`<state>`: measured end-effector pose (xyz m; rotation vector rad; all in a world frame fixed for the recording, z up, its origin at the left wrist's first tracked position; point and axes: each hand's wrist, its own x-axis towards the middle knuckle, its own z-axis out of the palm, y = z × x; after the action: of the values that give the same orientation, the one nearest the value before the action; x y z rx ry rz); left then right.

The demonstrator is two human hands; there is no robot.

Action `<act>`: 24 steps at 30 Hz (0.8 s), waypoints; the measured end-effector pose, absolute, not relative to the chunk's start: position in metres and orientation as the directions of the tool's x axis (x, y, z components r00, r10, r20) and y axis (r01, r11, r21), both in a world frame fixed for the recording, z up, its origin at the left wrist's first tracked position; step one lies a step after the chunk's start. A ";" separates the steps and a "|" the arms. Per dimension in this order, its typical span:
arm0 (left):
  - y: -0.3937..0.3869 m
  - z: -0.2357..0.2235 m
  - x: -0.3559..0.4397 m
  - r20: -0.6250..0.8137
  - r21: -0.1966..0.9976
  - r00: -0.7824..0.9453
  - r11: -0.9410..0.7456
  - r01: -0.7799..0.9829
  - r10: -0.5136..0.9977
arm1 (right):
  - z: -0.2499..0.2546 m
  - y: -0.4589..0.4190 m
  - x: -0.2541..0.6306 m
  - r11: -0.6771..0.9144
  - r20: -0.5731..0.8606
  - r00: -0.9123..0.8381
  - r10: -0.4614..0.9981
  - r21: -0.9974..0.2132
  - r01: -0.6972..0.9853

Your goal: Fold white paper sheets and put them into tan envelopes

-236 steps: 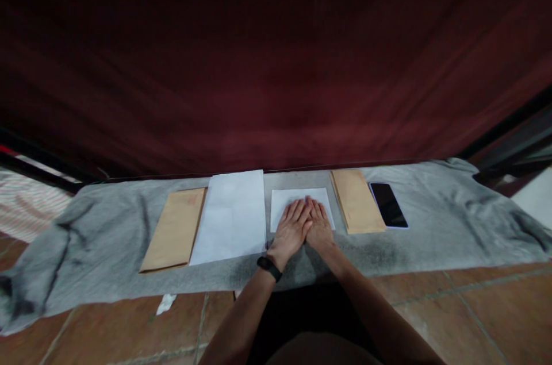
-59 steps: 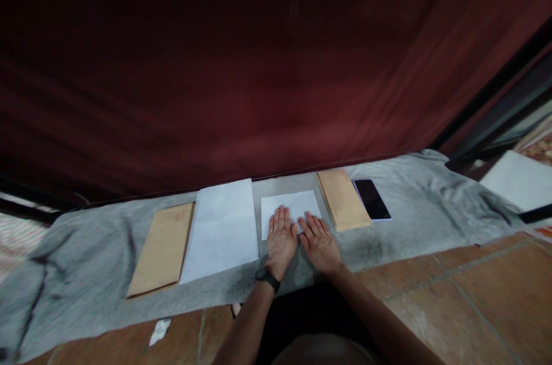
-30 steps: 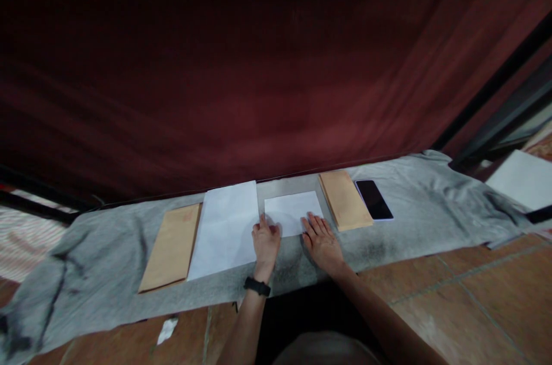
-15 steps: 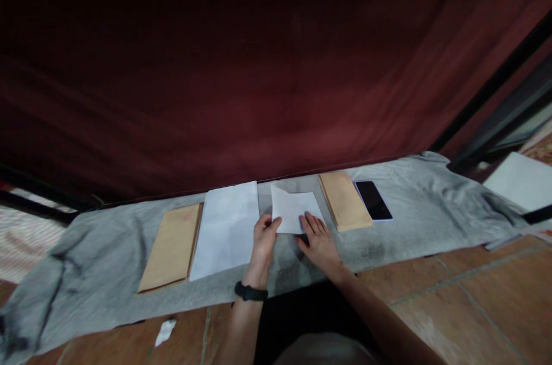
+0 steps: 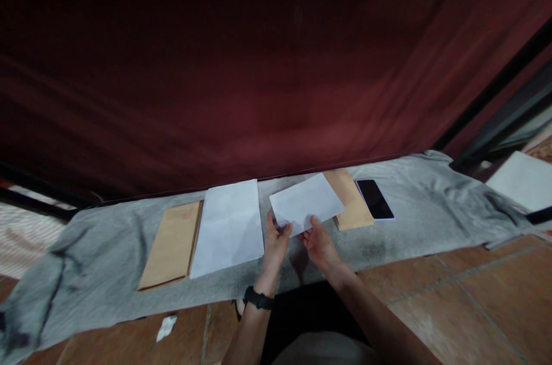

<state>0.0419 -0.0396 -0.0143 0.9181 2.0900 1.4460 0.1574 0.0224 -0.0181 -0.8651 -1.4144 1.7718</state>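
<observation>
A folded sheet of white paper [image 5: 305, 201] is held up a little above the grey cloth, tilted, with its right end over a stack of brown envelopes [image 5: 351, 204]. My left hand [image 5: 276, 241] pinches its lower left edge, thumb on top. At the lower middle edge, my right hand [image 5: 318, 241] grips it too, thumb on top and fingers underneath. Left of my hands lies a stack of larger white paper sheets [image 5: 230, 230]. Beyond that stack is another pile of brown envelopes [image 5: 172, 244].
A phone [image 5: 375, 199] with a dark screen lies right of the envelopes. Everything rests on a long grey cloth [image 5: 414, 198] before a dark red curtain [image 5: 276, 95]. A crumpled white scrap [image 5: 166, 327] lies on the tiled floor [image 5: 474, 296].
The paper was lying on the cloth with a flap raised at its left; now it is folded flat, lifted and turned. My right hand went from lying flat on it to gripping its edge.
</observation>
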 end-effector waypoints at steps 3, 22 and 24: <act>-0.040 -0.025 0.037 -0.080 0.947 -0.695 0.271 0.170 0.714 | -0.026 0.017 0.166 -0.200 -0.125 -0.610 0.783 -0.978 -0.056; -0.045 -0.001 0.074 0.231 0.329 -0.363 0.279 0.902 0.903 | -0.048 0.022 0.194 0.788 0.277 -0.738 0.616 -0.235 0.570; -0.035 -0.008 0.082 0.182 0.351 -0.233 0.158 0.923 0.955 | -0.052 0.021 0.195 0.810 0.277 -0.762 0.586 -0.206 0.549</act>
<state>0.0824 -0.0349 -0.0080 1.8916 2.3269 0.6057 0.1954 0.0213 -0.0524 -0.8623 -2.6677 0.1603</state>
